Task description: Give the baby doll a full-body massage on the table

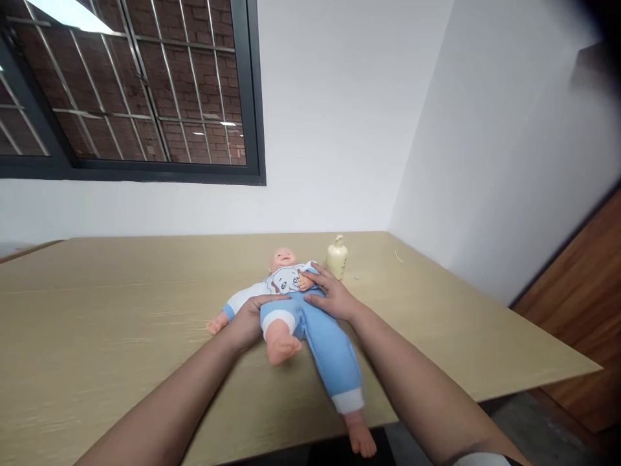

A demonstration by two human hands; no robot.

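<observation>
A baby doll (334, 349) in light blue trousers and a white top with a cartoon face lies on its back, head away from me. One of its legs is bent up and the other reaches over the table's front edge. My left hand (250, 320) grips the doll's hip beside the bent leg, thumb across the waist and the other fingers mostly hidden. On the other side, my right hand (336, 296) holds the doll's side and arm, its thumb near the waist and its fingers over the sleeve.
A cream pump bottle (337, 257) stands just beyond my right hand. The pale wooden table (121, 310) meets a white wall (334, 129) at the back. A barred window (160, 84) is at upper left, and a brown wooden panel (582, 310) at right.
</observation>
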